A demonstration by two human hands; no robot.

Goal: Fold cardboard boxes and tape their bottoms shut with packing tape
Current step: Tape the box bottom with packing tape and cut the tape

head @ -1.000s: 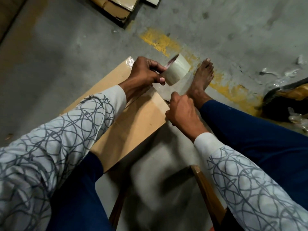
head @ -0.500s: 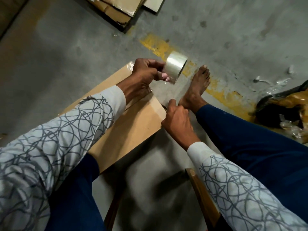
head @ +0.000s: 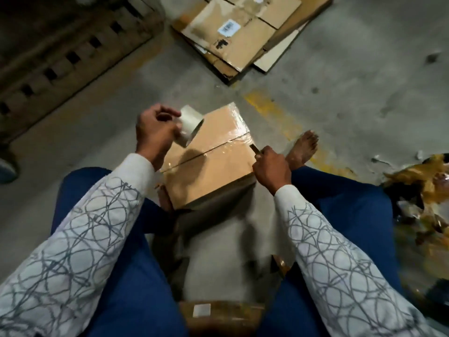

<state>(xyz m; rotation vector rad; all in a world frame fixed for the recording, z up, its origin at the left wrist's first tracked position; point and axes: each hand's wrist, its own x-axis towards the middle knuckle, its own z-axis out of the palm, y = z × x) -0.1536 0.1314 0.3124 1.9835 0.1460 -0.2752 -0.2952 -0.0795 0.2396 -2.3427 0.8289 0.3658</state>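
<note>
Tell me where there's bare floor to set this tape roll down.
Bare concrete lies between the box and the flattened cardboard stack, and left of the left hand gripping the tape roll. Crowded: right, around the foot and scraps.

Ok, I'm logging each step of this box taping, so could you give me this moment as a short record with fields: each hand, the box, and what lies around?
left hand: grips the tape roll over the box's left side
right hand: grips a small dark tool, kind unclear, at the box's right edge
box: on the floor, flaps closed, glossy tape along the centre seam
nearby: flattened cardboard stack beyond the box; crumpled plastic scraps to the right
</note>
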